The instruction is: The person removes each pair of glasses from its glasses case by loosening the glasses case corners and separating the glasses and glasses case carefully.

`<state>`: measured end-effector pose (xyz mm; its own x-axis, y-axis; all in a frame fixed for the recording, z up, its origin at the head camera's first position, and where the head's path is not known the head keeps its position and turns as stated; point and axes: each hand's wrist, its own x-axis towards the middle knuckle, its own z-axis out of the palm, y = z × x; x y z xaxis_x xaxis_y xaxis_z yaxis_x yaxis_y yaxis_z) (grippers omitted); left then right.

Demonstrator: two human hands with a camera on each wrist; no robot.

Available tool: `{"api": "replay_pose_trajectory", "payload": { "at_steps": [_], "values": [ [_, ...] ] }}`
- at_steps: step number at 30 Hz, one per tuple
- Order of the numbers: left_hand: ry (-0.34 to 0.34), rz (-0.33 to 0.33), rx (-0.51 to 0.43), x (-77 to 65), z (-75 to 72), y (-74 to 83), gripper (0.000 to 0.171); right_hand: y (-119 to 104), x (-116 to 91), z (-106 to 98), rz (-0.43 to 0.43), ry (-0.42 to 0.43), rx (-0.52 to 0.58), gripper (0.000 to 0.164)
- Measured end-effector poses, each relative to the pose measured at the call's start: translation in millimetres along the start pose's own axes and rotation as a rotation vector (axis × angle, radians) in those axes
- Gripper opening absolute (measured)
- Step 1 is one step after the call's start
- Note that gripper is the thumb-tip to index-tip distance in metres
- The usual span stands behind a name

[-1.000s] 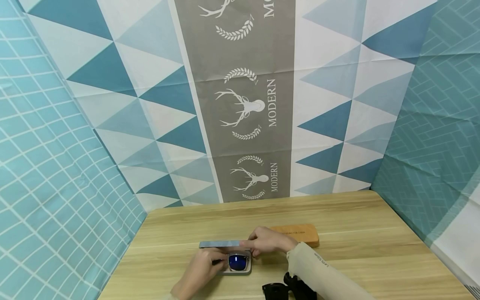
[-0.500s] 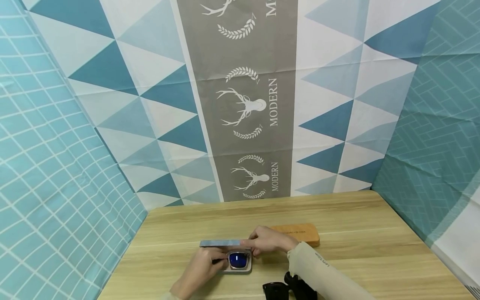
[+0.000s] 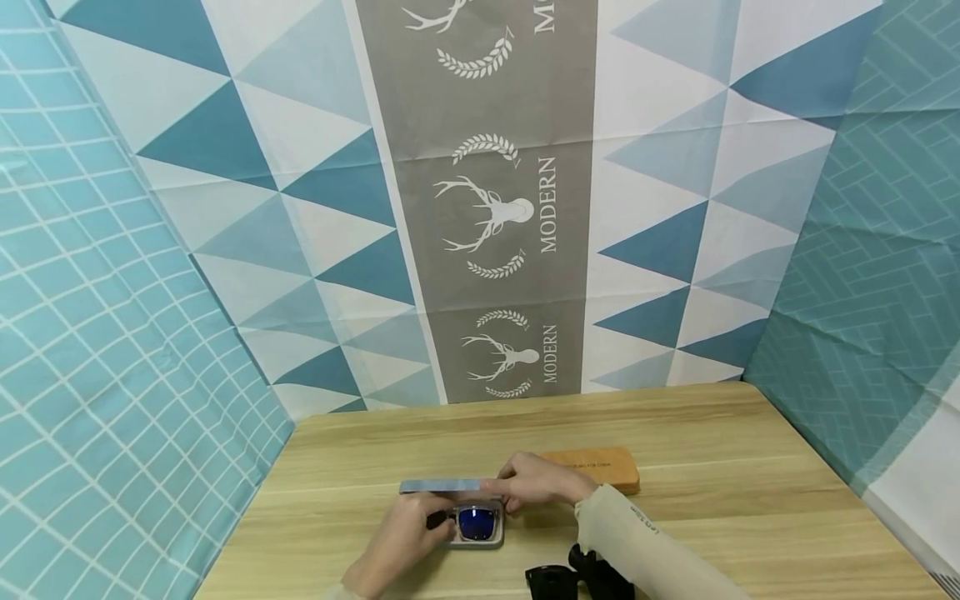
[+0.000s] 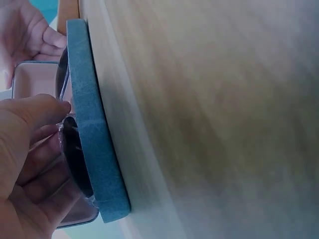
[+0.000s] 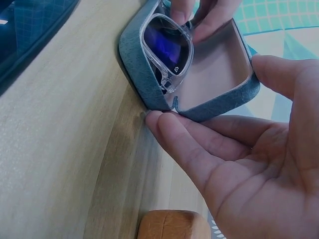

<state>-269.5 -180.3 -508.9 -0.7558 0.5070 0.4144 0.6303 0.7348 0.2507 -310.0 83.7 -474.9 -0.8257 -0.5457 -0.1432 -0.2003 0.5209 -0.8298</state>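
A blue-grey glasses case [image 4: 92, 124] lies on the table with its lid up and its pale pink lining showing. Inside its base sit sunglasses [image 3: 476, 523] with a clear frame and dark blue mirrored lenses. My left hand [image 3: 401, 533] pinches them at the bridge between thumb and fingers; its fingers cover part of the frame in the head view. From the right side, my right hand [image 3: 536, 482] holds the lid, thumb on its edge and fingers at the hinge end, as the right wrist view shows.
Beyond my right forearm lies an orange-brown glasses case [image 3: 600, 465]. Black sunglasses [image 3: 553, 581] rest near the front of the table [image 3: 720, 483], partly under my right sleeve [image 3: 637, 533]. Patterned wall coverings [image 3: 517, 250] rise behind and on both sides.
My left fingers have shifted slightly on the sunglasses, and more of the dark left lens shows. The sunglasses sit a touch lower. My right hand and the lid stay in place.
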Motion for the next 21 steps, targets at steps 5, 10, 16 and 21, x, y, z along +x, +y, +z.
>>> {"api": "replay_pose_trajectory", "payload": {
  "at_steps": [5, 10, 16, 21],
  "values": [
    [0.045, -0.003, -0.010, 0.1, 0.4, 2.2, 0.011, 1.3, -0.5, -1.3, -0.013, -0.003, 0.008, 0.053],
    [0.147, 0.076, 0.023, -3.2, -0.1, 4.0, 0.014, 2.1, -0.6, -0.7, -0.021, 0.004, 0.001, 0.053],
    [0.267, 0.214, 0.099, -5.8, -4.1, 4.4, 0.023, 1.3, -0.7, -0.9, -0.010, 0.004, 0.009, 0.054],
    [0.322, 0.266, 0.110, -8.6, -9.8, 4.2, 0.025, 1.6, -0.6, -0.8, -0.005, 0.000, 0.011, 0.051]
  ]
}}
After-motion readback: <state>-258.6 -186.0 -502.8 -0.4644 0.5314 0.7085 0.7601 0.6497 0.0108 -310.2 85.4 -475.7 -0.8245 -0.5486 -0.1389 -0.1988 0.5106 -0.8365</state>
